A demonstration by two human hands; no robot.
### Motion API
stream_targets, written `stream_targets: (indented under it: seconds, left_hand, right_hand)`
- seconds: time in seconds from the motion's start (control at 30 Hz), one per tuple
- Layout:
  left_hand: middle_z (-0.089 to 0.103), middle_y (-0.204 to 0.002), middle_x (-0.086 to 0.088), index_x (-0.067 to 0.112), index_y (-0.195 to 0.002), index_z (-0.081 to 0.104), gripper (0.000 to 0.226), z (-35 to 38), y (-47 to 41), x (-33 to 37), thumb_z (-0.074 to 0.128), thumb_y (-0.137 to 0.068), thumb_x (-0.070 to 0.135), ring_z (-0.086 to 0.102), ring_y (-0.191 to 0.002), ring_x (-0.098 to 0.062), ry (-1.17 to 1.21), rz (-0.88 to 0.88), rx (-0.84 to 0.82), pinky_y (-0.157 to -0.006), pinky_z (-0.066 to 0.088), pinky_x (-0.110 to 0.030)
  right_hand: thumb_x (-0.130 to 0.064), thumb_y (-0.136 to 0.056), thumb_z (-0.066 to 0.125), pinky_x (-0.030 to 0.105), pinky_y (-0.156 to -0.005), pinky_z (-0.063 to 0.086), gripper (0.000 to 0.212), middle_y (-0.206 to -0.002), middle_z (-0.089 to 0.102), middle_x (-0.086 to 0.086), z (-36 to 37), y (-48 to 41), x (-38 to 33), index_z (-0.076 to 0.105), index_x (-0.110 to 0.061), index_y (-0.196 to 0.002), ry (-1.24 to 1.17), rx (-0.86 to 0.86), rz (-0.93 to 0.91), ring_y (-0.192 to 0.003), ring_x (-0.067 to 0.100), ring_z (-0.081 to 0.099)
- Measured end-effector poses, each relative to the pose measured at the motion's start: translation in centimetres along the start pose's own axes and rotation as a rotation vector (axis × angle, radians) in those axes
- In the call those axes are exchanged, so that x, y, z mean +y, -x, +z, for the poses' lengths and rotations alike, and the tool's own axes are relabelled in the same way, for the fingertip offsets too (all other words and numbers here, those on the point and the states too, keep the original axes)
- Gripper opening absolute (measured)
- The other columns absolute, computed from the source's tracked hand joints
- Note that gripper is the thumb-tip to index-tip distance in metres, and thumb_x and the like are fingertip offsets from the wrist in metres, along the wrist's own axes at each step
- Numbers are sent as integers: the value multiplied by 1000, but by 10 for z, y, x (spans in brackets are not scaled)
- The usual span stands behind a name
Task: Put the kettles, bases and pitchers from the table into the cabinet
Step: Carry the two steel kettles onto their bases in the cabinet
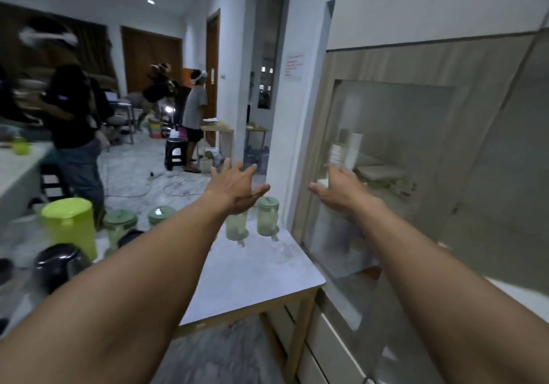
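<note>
Head view: pitchers (267, 216) beside cabinet (386, 158)

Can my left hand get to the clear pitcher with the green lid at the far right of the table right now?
Probably yes. The left hand is open and empty, hovering just above and left of that pitcher, and nothing stands between them. Another clear pitcher sits close beside it.

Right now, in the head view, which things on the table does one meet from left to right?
black kettle → lime green pitcher → green-lidded jar → second green-lidded jar → clear pitcher under the left hand → clear pitcher with green lid.
</note>
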State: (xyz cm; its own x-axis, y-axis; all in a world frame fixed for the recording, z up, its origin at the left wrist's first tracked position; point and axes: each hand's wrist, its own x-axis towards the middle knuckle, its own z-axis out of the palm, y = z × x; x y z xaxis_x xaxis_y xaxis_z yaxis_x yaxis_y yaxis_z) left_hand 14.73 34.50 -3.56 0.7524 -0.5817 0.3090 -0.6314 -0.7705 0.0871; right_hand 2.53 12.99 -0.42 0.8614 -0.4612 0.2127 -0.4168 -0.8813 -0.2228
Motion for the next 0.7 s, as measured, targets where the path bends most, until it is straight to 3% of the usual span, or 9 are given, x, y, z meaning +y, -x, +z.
stream_targets:
  seconds: [0.13, 0.4, 0.7]
  left_hand:
    - [27, -160, -12, 27, -154, 27, 74, -3, 26, -61, 28, -94, 70, 18, -148, -37, -41, -110, 1, -113, 23, -64]
    - [20, -163, -10, 29, -155, 24, 70, -3, 72, -178, 31, -96, 66, 8, -151, -35, 0, -298, 6, -116, 14, -64]
    - [21, -163, -9, 27, -155, 25, 70, 45, 133, -294, 35, -96, 64, 8, -152, -34, 56, -466, -13, -117, 16, -63]
  right_hand:
    - [-62, -96, 49, 56, -113, 36, 79, -159, 37, 16, 31, -11, -65, 26, -17, -157, -20, -45, -124, -146, 38, 34]
    - [-65, -95, 48, 58, -113, 36, 84, -162, 33, 15, 101, -24, -198, 23, -17, -159, -79, -140, -280, -146, 38, 34]
    - [-60, -97, 50, 55, -108, 41, 74, -156, 39, 14, 196, -10, -314, 28, -19, -154, -173, -249, -376, -140, 38, 40]
